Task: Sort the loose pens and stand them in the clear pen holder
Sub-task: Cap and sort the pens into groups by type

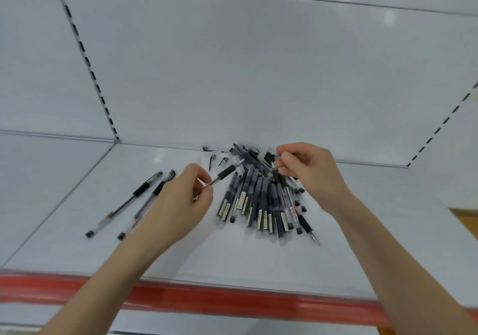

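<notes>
- White metal shelf (258, 262) fills the lower half of the frame, with a red strip (207, 298) along its front edge.
- Pale back panel (232, 76) rises behind it; a slotted upright (85, 57) runs diagonally down the upper left.
- Pile of pens (258, 200) lies flat at centre frame, mostly dark barrels with pale labels, fanned and overlapping.
- Two pens (124, 204) lie side by side at left of centre, well apart from the pile; the nearer one is partly hidden by the left wrist.
- Left hand (178, 205), centre left, pinches the tip end of a black-grip pen (225, 173) between thumb and forefinger; its far end reaches into the pile.
- Right hand (310, 174), centre right over the top of the pile, has its fingers curled tight round a dark piece (274, 157) (pen or cap, cannot tell).
- Loose caps (213, 160) sit near the back edge, just left of the pile.
- One lone pen (307, 228) at the pile's right edge points its tip to the lower right.
</notes>
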The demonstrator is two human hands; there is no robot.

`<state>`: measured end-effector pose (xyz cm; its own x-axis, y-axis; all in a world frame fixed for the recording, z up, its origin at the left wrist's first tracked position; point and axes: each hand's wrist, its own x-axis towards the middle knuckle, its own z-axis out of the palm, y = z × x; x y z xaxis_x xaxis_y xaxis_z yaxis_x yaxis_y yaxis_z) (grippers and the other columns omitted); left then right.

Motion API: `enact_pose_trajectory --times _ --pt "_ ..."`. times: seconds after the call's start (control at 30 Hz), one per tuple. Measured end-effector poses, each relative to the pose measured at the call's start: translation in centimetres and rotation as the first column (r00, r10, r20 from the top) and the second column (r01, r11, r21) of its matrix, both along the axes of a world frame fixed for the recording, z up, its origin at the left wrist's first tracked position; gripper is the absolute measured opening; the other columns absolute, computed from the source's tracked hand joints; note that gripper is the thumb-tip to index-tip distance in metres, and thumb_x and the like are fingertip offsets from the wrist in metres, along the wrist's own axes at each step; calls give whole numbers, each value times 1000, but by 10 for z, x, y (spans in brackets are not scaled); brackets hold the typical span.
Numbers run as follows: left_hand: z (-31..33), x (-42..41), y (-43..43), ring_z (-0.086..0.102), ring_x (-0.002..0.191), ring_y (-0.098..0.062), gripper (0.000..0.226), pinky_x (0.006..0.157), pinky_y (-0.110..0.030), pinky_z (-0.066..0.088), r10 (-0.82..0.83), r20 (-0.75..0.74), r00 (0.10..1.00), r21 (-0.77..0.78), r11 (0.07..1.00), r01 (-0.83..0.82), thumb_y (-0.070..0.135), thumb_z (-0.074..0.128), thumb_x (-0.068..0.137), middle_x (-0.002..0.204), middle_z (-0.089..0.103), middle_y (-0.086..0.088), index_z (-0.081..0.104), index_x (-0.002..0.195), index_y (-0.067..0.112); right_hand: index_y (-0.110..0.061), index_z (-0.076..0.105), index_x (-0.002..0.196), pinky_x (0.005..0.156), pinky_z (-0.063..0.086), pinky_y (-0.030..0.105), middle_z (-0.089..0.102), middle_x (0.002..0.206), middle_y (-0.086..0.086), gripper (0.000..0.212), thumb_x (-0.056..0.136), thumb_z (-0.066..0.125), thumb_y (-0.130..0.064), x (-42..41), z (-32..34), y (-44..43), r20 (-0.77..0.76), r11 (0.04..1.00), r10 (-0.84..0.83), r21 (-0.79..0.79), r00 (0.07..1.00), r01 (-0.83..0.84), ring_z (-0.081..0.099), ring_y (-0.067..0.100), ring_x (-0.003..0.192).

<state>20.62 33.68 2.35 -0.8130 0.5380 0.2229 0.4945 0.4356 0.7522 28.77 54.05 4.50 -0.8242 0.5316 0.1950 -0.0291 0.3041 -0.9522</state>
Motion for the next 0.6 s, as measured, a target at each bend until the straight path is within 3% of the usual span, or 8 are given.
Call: enact_pose_trajectory --times 0.17,0.47,0.6 --pt "5 14 -11 44 53 -7 12 53 -15 36 -7 -22 1000 96 995 9 24 55 88 56 49 3 51 77 28 -17 62 91 68 55 17 63 85 0 19 93 48 -3 -5 9 -14 34 991 111 68 993 -113 63 -4 69" --pt "9 23 -12 46 55 -6 11 54 -15 36 -35 -18 999 111 993 37 21 57 87 59 52 0 53 78 26 -22 64 90 70 53 18 66 85 0 22 93 49 -6 3 16 -27 59 959 269 83 961 -273 63 2 76" --pt "11 25 -8 48 56 -4 12 52 -11 35 -70 -27 997 112 991 72 20 57 87 68 57 18 53 77 26 -19 64 93 70 54 19 68 87 5 17 91 53 -5 7 16 -30 43 950 304 55 952 -306 65 5 77"
